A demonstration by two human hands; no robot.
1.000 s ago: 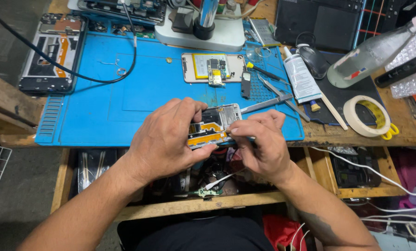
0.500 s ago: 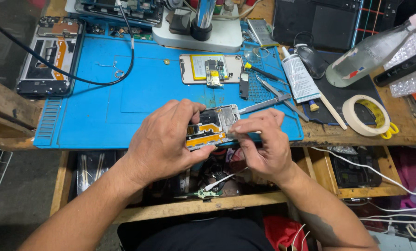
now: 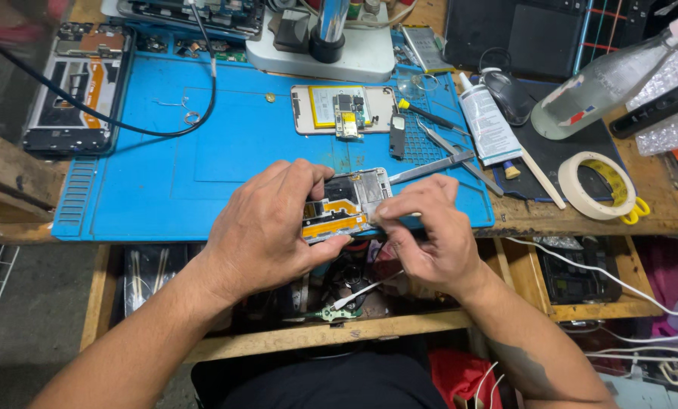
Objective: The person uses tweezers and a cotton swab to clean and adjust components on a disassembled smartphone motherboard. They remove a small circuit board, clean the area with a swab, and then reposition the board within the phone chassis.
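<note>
My left hand (image 3: 267, 227) grips an opened phone frame (image 3: 348, 203) with orange flex cable showing, held over the near edge of the blue work mat (image 3: 202, 159). My right hand (image 3: 430, 231) pinches at the frame's lower right edge, fingers closed together; whatever small part or tool it holds is hidden by the fingers. A second opened phone (image 3: 342, 110) with a yellow battery lies flat on the mat behind. Metal tweezers (image 3: 433, 168) rest just right of the held frame.
A microscope base (image 3: 331, 49) stands at the back. A disassembled phone (image 3: 77, 95) and a black cable (image 3: 127, 125) lie at the left. At the right sit a glue tube (image 3: 486, 125), a tape roll (image 3: 600, 185), a clear bottle (image 3: 604, 76) and a mouse (image 3: 509, 95).
My right hand's fingers have shifted slightly along the frame's lower right edge. The left hand keeps the same grip and the frame has hardly moved.
</note>
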